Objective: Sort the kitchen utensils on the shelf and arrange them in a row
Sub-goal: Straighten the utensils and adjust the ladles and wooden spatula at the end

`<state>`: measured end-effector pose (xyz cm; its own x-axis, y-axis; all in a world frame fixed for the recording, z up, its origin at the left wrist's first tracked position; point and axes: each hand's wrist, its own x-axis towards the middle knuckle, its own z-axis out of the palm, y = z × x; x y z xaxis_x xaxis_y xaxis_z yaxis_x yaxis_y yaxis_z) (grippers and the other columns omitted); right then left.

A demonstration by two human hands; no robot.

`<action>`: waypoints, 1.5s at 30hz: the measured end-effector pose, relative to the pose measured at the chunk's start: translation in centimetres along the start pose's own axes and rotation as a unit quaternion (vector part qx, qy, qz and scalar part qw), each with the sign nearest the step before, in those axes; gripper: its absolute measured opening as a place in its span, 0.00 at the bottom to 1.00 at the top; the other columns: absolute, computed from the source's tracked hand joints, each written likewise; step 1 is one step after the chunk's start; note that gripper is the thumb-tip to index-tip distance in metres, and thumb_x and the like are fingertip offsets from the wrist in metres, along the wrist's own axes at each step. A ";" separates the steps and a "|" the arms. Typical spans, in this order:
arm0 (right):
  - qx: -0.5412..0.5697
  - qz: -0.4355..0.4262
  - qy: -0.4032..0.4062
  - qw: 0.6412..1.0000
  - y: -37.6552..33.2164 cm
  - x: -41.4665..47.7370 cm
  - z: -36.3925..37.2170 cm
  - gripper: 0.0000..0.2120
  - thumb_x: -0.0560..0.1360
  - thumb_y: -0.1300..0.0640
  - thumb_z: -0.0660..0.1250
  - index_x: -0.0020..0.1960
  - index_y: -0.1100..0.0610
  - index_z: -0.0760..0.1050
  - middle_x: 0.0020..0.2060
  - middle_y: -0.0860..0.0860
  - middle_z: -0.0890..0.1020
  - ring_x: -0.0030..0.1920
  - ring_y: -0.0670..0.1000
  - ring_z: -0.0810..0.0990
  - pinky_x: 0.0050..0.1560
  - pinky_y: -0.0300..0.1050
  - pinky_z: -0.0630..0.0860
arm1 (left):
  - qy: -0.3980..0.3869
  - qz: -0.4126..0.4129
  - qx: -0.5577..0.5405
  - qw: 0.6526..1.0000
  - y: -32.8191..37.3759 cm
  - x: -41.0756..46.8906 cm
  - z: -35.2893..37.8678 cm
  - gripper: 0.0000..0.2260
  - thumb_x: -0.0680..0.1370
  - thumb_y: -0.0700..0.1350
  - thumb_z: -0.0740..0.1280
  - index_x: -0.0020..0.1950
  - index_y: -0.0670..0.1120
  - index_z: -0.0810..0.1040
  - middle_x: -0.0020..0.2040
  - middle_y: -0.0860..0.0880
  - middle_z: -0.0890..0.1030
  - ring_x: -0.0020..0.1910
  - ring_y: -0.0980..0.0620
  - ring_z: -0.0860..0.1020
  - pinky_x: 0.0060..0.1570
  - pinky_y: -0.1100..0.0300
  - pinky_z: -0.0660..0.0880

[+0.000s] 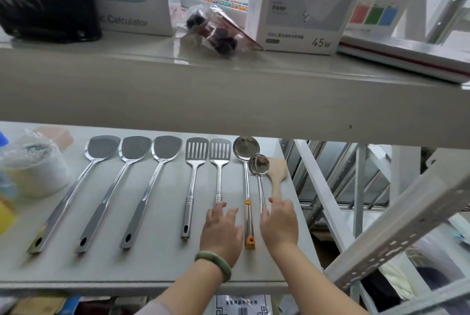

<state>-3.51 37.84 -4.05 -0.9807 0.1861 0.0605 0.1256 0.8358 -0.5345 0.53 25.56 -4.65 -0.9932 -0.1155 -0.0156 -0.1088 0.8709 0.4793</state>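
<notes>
On the grey shelf [157, 264] lie utensils side by side, heads away from me. From the left: three solid steel turners [101, 149], [136, 148], [166, 148], two slotted turners [196, 149], [220, 149], a large ladle with an orange-tipped handle [246, 147], a small ladle [258, 165] and a wooden spatula [277, 172]. My left hand [221, 230] rests flat over the second slotted turner's handle. My right hand [279, 223] lies flat over the handles of the small ladle and wooden spatula. Whether either hand grips is unclear.
A plastic-wrapped white roll [35, 169] and a yellow item [6, 213] sit at the shelf's left end. The upper shelf [229, 91] overhangs the utensil heads and carries boxes [300, 4] and a bag [213, 27]. The shelf's right edge drops off beside metal frame bars [396, 233].
</notes>
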 end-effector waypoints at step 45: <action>-0.004 0.152 -0.018 0.988 3.5 0.2 -1.7 0.19 0.77 0.49 0.57 0.58 0.63 0.73 0.52 0.60 0.82 0.53 0.61 0.80 0.49 0.48 0.74 | -0.063 0.010 -0.056 0.996 2.2 -0.8 1.5 0.25 0.80 0.49 0.59 0.76 0.51 0.58 0.52 0.50 0.67 0.47 0.56 0.69 0.60 0.64 0.70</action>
<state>-3.03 41.68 -4.47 -0.9018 0.4117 -0.1316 0.4169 0.7482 -0.5161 1.01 28.26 -4.88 -0.9933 -0.0313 -0.1116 -0.0903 0.8127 0.5756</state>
